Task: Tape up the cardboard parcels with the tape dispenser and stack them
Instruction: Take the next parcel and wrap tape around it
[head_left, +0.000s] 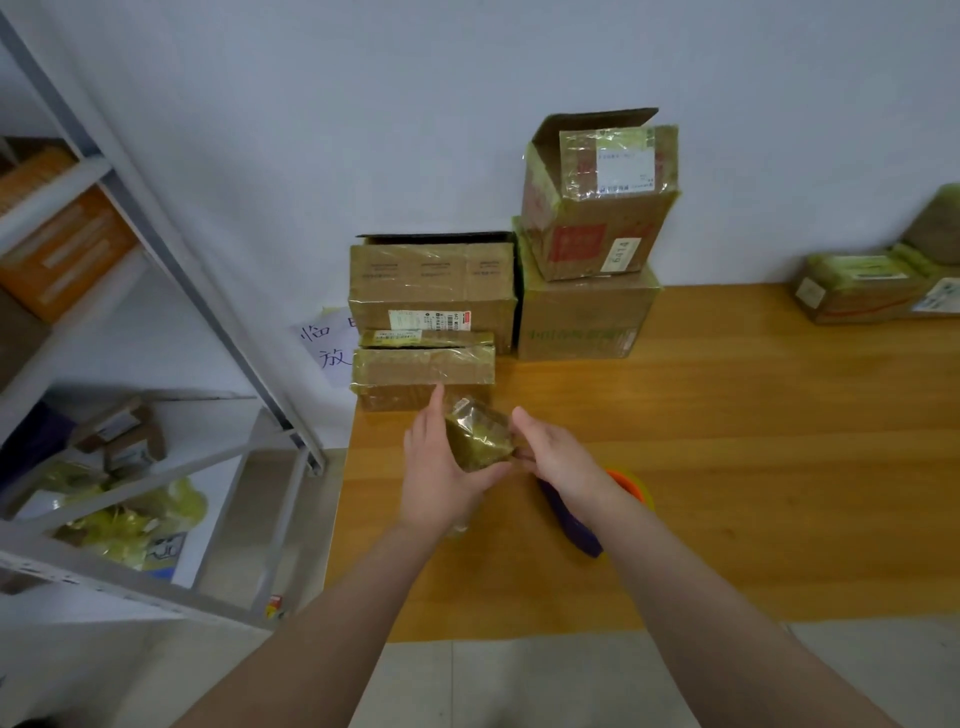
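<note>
Left hand (441, 470) and right hand (558, 460) tight around small, glossy, yellow-taped parcel (478, 440).

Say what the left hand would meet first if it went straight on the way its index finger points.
The low taped parcel just ahead. The left hand, holding the small parcel with the right hand, points its finger at that box's front; depth is unclear, it may touch.

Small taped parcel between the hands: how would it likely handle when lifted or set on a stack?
Probably light: the small parcel sits between the left hand and right hand. Its glossy tape wrap may be slippery. Its boxy shape suggests it won't roll.
</note>
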